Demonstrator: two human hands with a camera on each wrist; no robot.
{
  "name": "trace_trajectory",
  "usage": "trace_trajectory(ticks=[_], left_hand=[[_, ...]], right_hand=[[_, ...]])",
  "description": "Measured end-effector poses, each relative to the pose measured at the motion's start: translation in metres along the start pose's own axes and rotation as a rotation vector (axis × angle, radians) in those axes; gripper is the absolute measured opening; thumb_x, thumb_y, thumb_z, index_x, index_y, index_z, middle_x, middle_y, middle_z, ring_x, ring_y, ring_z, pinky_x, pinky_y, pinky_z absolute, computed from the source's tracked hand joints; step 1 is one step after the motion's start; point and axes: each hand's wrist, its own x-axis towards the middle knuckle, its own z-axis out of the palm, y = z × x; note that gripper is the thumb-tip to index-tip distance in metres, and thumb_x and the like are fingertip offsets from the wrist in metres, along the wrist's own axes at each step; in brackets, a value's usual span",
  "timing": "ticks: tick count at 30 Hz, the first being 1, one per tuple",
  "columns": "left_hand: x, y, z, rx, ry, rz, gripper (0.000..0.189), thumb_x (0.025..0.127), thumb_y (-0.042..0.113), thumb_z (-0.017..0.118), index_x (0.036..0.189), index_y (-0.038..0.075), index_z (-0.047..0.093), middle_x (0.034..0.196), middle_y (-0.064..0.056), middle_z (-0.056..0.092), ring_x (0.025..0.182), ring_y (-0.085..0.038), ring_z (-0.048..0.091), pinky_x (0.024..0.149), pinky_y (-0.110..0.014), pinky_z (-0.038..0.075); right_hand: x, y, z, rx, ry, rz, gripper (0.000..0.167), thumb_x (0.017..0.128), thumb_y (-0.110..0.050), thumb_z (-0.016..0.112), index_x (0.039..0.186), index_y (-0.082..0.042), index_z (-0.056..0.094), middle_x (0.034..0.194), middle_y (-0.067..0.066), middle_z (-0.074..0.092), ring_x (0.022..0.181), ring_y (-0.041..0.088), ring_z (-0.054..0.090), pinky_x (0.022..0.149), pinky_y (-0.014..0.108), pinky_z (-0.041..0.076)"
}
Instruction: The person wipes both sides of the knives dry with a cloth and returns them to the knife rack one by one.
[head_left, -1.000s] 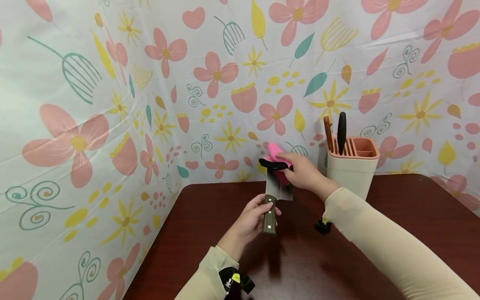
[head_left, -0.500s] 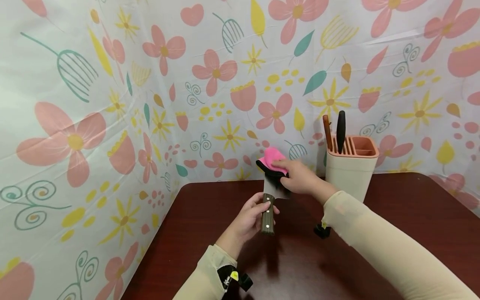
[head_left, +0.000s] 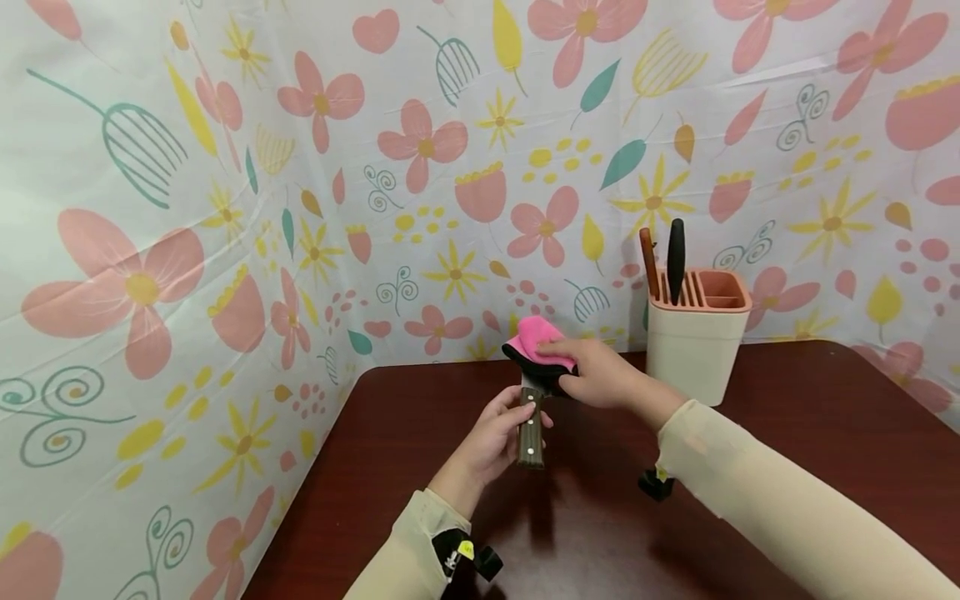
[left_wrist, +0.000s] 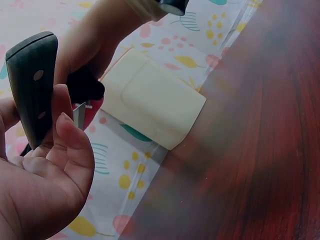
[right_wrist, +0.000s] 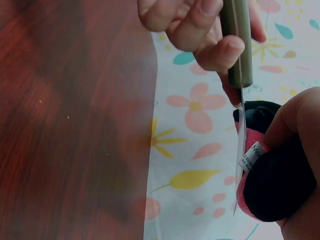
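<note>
My left hand [head_left: 491, 437] grips a cleaver [head_left: 530, 432] by its dark, riveted wooden handle, thumb lying along it, above the table. Its broad metal blade points away from me. My right hand [head_left: 603, 375] holds a folded pink cloth [head_left: 534, 337] with black edging against the blade, which the cloth mostly hides in the head view. Seen from the right wrist, the thin blade [right_wrist: 240, 137] stands edge-on, with the cloth on one side only; a white tag [right_wrist: 251, 156] hangs from the cloth. The left wrist view shows the handle [left_wrist: 32, 90] close up.
A cream knife block [head_left: 693, 354] with an orange slotted top stands at the back right of the dark red-brown table [head_left: 600, 525]. A black-handled knife [head_left: 677, 260] and a brown handle [head_left: 649, 262] stick out of it. Flowered sheeting [head_left: 450, 183] rises behind and at left.
My right hand has drawn the cloth down the blade, toward the handle, covering most of the metal. The left hand keeps its grip on the cleaver, nearly still.
</note>
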Motion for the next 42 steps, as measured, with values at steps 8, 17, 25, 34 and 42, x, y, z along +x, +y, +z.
trace_trajectory(ticks=[8, 17, 25, 34, 42], left_hand=[[0.0, 0.003, 0.0, 0.011, 0.005, 0.012, 0.028, 0.11, 0.019, 0.047, 0.137, 0.015, 0.045, 0.091, 0.003, 0.072, 0.071, -0.009, 0.07, 0.071, -0.027, 0.061], [0.0, 0.004, -0.001, 0.022, 0.011, 0.017, 0.025, 0.111, 0.021, 0.043, 0.136, 0.016, 0.047, 0.091, 0.003, 0.066, 0.071, -0.008, 0.065, 0.07, -0.024, 0.059], [-0.003, 0.002, 0.001, 0.017, 0.074, -0.016, 0.04, 0.113, 0.032, 0.034, 0.151, 0.019, 0.038, 0.094, 0.004, 0.059, 0.07, -0.008, 0.057, 0.06, -0.025, 0.053], [-0.001, -0.001, 0.006, -0.033, 0.145, -0.033, 0.032, 0.114, 0.035, 0.026, 0.139, 0.025, 0.045, 0.091, 0.002, 0.055, 0.073, -0.01, 0.049, 0.06, -0.024, 0.05], [-0.001, -0.004, 0.007, -0.081, 0.19, 0.001, 0.03, 0.114, 0.032, 0.028, 0.134, 0.022, 0.049, 0.093, 0.003, 0.057, 0.075, -0.01, 0.053, 0.066, -0.026, 0.051]], right_hand=[[-0.016, -0.011, -0.002, 0.005, 0.022, -0.089, 0.054, 0.084, 0.002, 0.061, 0.137, -0.008, 0.066, 0.14, 0.006, 0.067, 0.091, 0.018, 0.056, 0.074, 0.026, 0.043], [-0.029, -0.011, -0.005, 0.101, 0.045, -0.09, 0.052, 0.083, 0.006, 0.06, 0.13, -0.012, 0.072, 0.133, 0.007, 0.072, 0.061, 0.002, 0.042, 0.057, 0.022, 0.039], [-0.039, -0.005, -0.008, 0.258, 0.088, -0.032, 0.052, 0.084, 0.008, 0.061, 0.13, -0.013, 0.071, 0.091, 0.004, 0.074, 0.047, 0.002, 0.049, 0.045, 0.024, 0.044], [-0.041, -0.01, -0.001, 0.338, 0.149, 0.009, 0.048, 0.087, 0.006, 0.061, 0.131, -0.011, 0.069, 0.076, 0.004, 0.068, 0.049, 0.006, 0.053, 0.043, 0.027, 0.044], [-0.038, -0.034, 0.026, 0.167, 0.171, -0.081, 0.055, 0.08, 0.002, 0.065, 0.134, -0.011, 0.069, 0.087, 0.001, 0.067, 0.061, 0.003, 0.04, 0.06, 0.022, 0.041]])
